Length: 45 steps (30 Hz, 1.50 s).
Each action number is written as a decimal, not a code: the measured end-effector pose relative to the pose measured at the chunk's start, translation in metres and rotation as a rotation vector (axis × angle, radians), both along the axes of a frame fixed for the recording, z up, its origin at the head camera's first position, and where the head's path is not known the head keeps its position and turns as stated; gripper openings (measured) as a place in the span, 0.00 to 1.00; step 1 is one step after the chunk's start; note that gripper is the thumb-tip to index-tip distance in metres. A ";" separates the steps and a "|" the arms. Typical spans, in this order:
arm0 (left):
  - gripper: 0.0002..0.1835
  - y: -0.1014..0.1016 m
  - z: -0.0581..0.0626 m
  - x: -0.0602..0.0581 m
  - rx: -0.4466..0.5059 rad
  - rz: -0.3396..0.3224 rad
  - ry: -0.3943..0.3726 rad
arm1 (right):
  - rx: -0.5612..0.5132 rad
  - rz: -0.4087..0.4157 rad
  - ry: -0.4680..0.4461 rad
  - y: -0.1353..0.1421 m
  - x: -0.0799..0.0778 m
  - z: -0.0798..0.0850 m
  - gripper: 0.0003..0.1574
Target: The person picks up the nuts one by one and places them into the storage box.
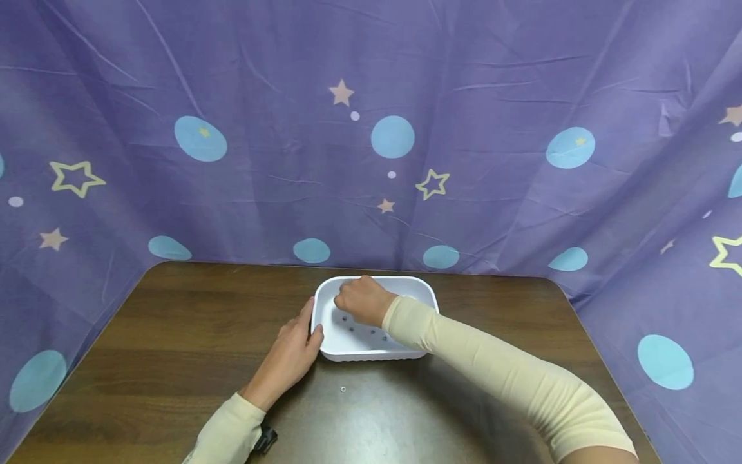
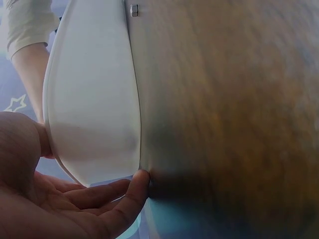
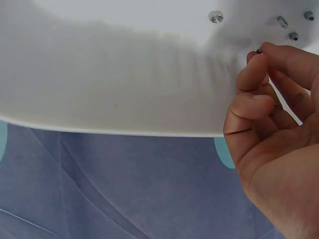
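Observation:
A white plastic tray (image 1: 377,354) with rounded corners stands on the table. My left hand (image 1: 292,345) holds its left end, the thumb over the rim and the fingers along the outer wall; one fingertip touches near the base in the left wrist view. Inside the tray, my right hand (image 1: 365,301) pinches a small metal nut (image 3: 259,50) between thumb and index finger, most of it covered by the fingertips. Several small metal nuts (image 3: 294,36) lie scattered on the tray floor beside that hand.
One loose nut (image 1: 343,389) lies on the brown wooden table (image 1: 191,348) in front of the tray, and shows near the tray wall in the left wrist view. A purple curtain (image 1: 278,174) with stars and blue spots hangs behind the table and at both sides.

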<state>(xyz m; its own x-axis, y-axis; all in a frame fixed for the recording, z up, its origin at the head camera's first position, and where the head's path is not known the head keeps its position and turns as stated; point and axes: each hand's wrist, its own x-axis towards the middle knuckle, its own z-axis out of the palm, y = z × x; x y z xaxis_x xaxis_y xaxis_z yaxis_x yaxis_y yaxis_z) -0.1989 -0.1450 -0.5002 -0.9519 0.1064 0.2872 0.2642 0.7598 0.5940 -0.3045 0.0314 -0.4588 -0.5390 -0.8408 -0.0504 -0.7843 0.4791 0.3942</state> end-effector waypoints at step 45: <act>0.35 0.001 0.011 0.002 -0.018 -0.023 -0.051 | -0.206 0.277 0.028 0.027 0.144 -0.028 0.04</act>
